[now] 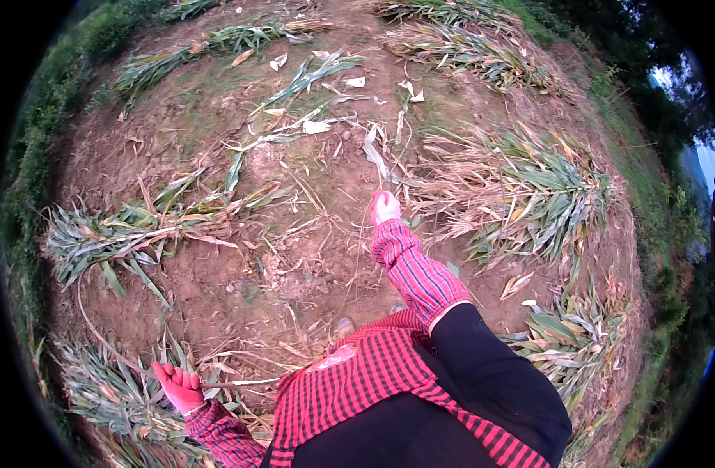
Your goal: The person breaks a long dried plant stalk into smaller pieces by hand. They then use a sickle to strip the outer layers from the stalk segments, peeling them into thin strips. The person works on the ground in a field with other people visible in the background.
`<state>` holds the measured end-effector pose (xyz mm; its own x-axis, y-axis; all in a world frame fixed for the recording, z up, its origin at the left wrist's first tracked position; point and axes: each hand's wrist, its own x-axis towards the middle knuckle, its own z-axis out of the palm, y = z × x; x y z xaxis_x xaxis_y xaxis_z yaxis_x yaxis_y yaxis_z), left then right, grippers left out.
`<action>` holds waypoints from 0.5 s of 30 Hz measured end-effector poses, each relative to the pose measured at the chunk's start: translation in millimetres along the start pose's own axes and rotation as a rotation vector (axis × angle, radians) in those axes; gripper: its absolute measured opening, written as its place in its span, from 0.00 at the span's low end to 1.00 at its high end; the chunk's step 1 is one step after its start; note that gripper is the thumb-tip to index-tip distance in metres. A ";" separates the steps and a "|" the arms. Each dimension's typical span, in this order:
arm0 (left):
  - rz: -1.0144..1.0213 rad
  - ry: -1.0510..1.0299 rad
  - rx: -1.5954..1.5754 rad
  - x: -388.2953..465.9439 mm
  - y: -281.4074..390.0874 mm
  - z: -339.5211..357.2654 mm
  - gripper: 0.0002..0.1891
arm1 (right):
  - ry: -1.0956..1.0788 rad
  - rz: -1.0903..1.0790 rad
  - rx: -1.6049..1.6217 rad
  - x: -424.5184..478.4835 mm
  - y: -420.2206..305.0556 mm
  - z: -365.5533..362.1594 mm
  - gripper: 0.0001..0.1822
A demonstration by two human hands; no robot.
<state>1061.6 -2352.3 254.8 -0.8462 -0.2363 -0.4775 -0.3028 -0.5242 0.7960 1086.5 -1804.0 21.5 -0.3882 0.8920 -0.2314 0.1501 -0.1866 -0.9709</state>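
Note:
My left hand [179, 389], in a red glove, is at the lower left with its fingers curled round a long thin curved stick [108, 348]. The stick runs from the cut corn stalks up at the left, through the hand, towards my apron [357, 374]. My right hand [385, 207], in a pink-red glove, reaches forward near the middle, its fingers closed at the lower end of a pale dry corn leaf or husk [373, 151]; the exact grip is small to see. Just right of it lie the dry tassels of a heap of corn stalks [544, 193].
More laid corn stalks [129, 234] lie at the left, others [579, 345] at the lower right, and further bundles [468, 52] ahead. Loose husks [316, 127] and dry stems are scattered over bare soil [310, 251]. Green plants [29, 164] border the field.

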 end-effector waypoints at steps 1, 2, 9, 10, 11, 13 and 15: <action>-0.045 -0.194 -0.073 12.2 -2.1 -13.6 0.20 | 0.026 -0.066 0.095 -6.0 -33.7 -6.6 0.11; -0.051 -0.170 -0.070 14.7 -6.3 -9.5 0.20 | 0.042 -0.111 0.124 -11.6 -61.8 -15.6 0.12; -0.077 -0.250 0.016 12.0 -27.9 58.4 0.19 | -0.104 -0.208 -0.456 32.2 -56.0 -61.1 0.26; -0.073 -0.269 0.039 12.1 -28.9 66.4 0.19 | -0.083 -0.092 -0.678 28.3 -35.6 -56.5 0.33; -0.007 -0.217 0.059 2.2 -14.6 50.5 0.20 | -0.300 0.193 -0.939 -25.3 -68.0 -22.9 0.37; 0.005 -0.275 0.083 -7.3 -19.9 82.0 0.20 | -0.380 0.085 -0.952 -45.5 -67.0 -23.2 0.34; 0.043 -0.359 0.091 -11.8 -31.1 109.7 0.21 | -0.812 0.018 -0.886 -82.4 -86.6 -8.5 0.31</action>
<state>1032.9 -2243.5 276.5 -0.9541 0.0536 -0.2947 -0.2874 -0.4413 0.8501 1113.2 -1857.9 125.2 -0.7914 0.3130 -0.5250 0.6109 0.4357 -0.6611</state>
